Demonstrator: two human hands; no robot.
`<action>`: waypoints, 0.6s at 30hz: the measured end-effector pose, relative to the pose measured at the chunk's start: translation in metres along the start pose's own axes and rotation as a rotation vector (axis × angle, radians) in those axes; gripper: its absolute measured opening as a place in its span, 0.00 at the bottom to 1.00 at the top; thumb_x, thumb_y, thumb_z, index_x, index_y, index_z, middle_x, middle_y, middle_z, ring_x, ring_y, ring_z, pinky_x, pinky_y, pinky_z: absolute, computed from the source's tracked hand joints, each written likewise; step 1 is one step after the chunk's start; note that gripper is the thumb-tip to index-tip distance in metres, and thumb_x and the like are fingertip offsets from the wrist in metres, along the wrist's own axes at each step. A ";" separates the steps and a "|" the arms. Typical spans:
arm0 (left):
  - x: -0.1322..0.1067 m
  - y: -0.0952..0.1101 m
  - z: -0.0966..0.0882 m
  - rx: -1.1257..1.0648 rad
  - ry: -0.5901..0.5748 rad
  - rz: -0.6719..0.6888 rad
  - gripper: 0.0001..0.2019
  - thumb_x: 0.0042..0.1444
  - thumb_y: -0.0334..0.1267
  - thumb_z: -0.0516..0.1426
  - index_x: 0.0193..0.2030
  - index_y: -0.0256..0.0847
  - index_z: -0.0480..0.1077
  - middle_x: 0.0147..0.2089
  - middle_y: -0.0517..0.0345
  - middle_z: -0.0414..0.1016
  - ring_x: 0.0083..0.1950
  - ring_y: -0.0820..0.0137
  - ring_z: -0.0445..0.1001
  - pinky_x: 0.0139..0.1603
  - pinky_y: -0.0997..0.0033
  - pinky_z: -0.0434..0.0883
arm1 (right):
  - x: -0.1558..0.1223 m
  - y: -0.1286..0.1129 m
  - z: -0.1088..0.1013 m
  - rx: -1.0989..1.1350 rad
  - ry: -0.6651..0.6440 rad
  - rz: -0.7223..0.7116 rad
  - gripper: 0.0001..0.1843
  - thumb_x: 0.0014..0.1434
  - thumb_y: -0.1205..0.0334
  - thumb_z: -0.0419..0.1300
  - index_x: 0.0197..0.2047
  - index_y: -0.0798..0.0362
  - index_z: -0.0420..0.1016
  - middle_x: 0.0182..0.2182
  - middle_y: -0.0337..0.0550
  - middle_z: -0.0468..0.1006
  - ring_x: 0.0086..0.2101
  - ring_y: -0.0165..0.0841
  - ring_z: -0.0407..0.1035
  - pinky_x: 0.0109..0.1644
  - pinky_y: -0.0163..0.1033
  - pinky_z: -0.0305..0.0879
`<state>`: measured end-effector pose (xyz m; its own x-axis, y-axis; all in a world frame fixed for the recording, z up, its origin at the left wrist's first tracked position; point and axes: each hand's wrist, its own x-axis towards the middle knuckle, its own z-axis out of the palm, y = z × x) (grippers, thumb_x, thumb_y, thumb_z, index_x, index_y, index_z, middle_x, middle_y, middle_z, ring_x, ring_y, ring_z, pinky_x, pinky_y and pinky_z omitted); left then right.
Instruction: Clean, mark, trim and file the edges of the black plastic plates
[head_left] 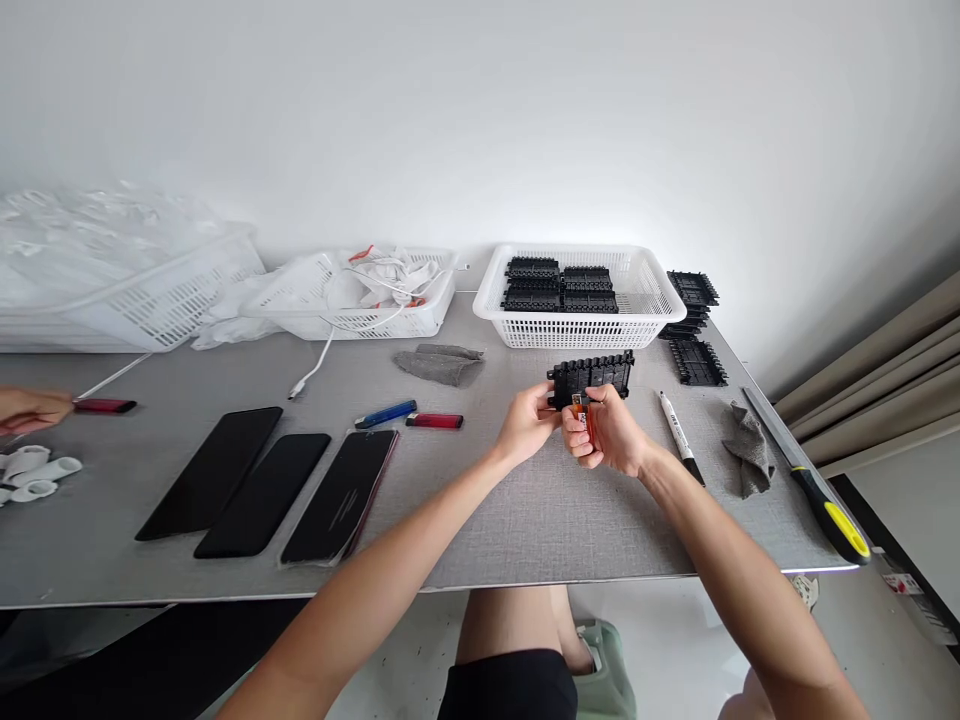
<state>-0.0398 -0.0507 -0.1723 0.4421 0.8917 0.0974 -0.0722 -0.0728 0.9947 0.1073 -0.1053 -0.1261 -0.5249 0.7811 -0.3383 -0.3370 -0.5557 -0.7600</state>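
A grey tabletop (517, 530) runs along a plain white wall (450, 130), with beige curtains (885, 390) to the right. I count three white baskets (574, 330) along the far side, three dark phones (341, 495) at near left, and, mid-table, one blue lighter (385, 414) beside one red lighter (435, 421). Two bare forearms reach in from the near side, wrists bent inward. The left grip (527, 424) is closed on a black ridged panel (581, 378), tilted up, nearer than the right-hand basket; the right grip (613, 436) is curled round an orange lighter (586, 422) beside the panel.
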 end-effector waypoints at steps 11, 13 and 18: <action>-0.006 -0.003 0.006 0.104 -0.034 0.096 0.14 0.47 0.26 0.58 0.42 0.36 0.74 0.35 0.56 0.79 0.33 0.71 0.76 0.32 0.75 0.70 | 0.007 0.007 -0.001 0.004 0.088 0.041 0.14 0.51 0.48 0.44 0.24 0.48 0.50 0.18 0.29 0.45 0.19 0.24 0.33 0.17 0.29 0.32; -0.005 -0.002 0.005 0.102 -0.027 0.078 0.13 0.48 0.28 0.60 0.42 0.36 0.74 0.35 0.55 0.80 0.33 0.70 0.76 0.32 0.74 0.70 | 0.006 0.006 0.000 0.035 0.130 0.012 0.13 0.51 0.49 0.45 0.24 0.48 0.49 0.19 0.29 0.45 0.19 0.24 0.34 0.17 0.29 0.33; -0.003 0.000 0.002 -0.008 -0.007 0.022 0.18 0.47 0.35 0.66 0.45 0.35 0.73 0.37 0.51 0.81 0.36 0.65 0.80 0.41 0.65 0.76 | 0.002 -0.002 -0.004 0.124 0.243 -0.081 0.15 0.52 0.47 0.44 0.24 0.47 0.47 0.19 0.29 0.44 0.19 0.25 0.34 0.17 0.29 0.33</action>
<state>-0.0397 -0.0539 -0.1721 0.4468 0.8867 0.1192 -0.0894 -0.0884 0.9921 0.1103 -0.1017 -0.1273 -0.2945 0.8616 -0.4133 -0.4715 -0.5072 -0.7214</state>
